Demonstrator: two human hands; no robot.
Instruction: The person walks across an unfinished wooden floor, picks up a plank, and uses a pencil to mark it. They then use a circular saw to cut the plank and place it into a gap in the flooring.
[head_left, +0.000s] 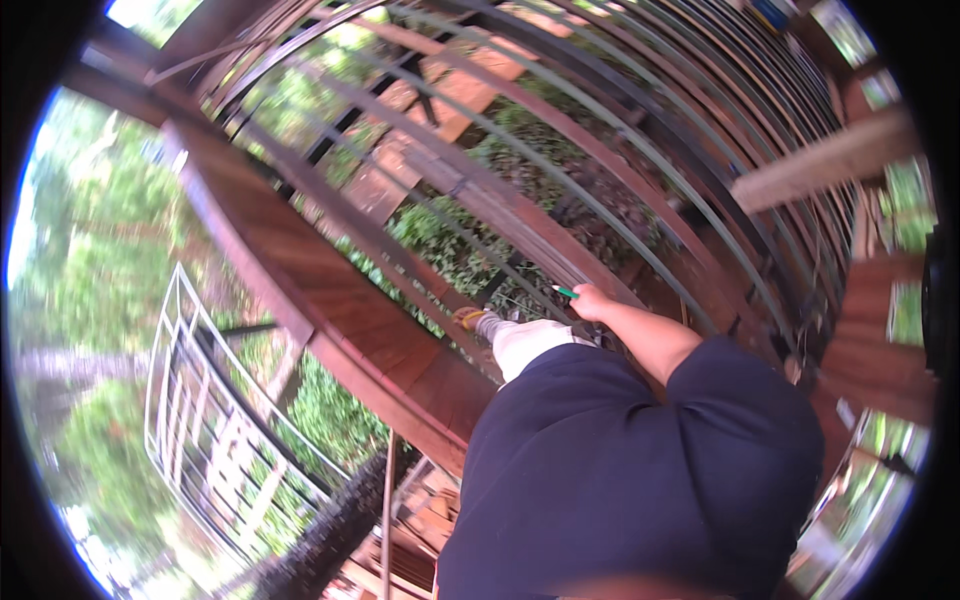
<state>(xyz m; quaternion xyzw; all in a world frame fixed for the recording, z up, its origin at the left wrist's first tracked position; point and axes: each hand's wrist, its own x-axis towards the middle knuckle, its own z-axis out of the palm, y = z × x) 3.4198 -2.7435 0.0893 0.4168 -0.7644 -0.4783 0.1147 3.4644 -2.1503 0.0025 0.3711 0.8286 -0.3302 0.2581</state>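
Observation:
My right hand (592, 303) is closed round a slim green pencil (565, 291), whose pale tip points left. My bare right forearm reaches forward from a dark sleeve. Hand and pencil are over open framing of narrow metal bars (590, 200); I cannot tell whether they touch a bar. My left hand is out of sight. Below the dark shirt (630, 480), a white trouser leg (535, 345) shows, with a foot (467, 318) resting near a reddish-brown beam (400, 270).
Through gaps between the bars, green plants (440, 225) and soil show below. A curved brown boarded strip (300, 260) runs along the left. Beyond it are a pale metal railing (235, 430) and a dark trunk (335, 520). A wooden beam (825, 160) juts in at the right.

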